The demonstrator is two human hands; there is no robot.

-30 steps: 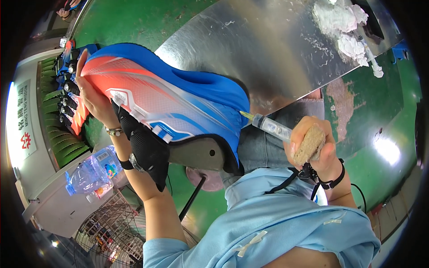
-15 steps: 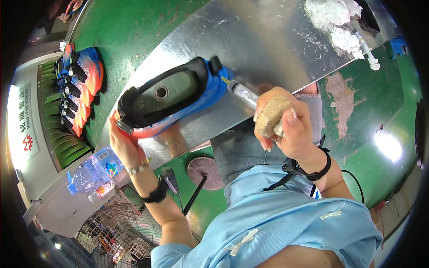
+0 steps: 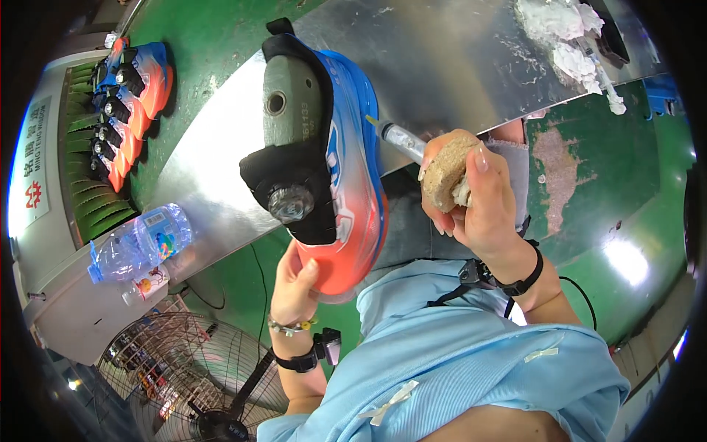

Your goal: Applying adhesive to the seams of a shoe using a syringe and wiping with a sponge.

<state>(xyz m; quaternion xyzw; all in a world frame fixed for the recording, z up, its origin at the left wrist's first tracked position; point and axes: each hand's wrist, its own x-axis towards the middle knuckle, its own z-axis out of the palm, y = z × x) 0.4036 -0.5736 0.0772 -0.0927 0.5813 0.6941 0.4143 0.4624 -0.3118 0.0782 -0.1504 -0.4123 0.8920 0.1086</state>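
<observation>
My left hand (image 3: 294,291) grips the coral toe of a blue-and-coral sports shoe (image 3: 350,199), thumb on top. The shoe is raised over the table's near edge, toe toward me. A grey-green shoe last (image 3: 291,110) fills its opening, and a clear round dial (image 3: 291,203) sits on its black tongue flap. In my right hand (image 3: 486,199) are a syringe (image 3: 402,142) and a tan, rough-textured block (image 3: 447,173). A bit of white material shows beneath the block. The syringe's yellowish tip points at the shoe's blue side, close to it; I cannot tell whether they touch.
Several similar shoes (image 3: 136,110) stand in a row at far left by a green slatted strip (image 3: 85,166). Plastic bottles (image 3: 143,239) lie at the left of the metal table (image 3: 434,66). White wadding (image 3: 552,26) and another syringe (image 3: 604,77) lie far right. A caged fan (image 3: 199,376) stands lower left.
My left hand has moved from the shoe's far-left end to its toe. The shoe has been turned, lifted and brought toward me. My right hand stays nearly in place with the syringe and block.
</observation>
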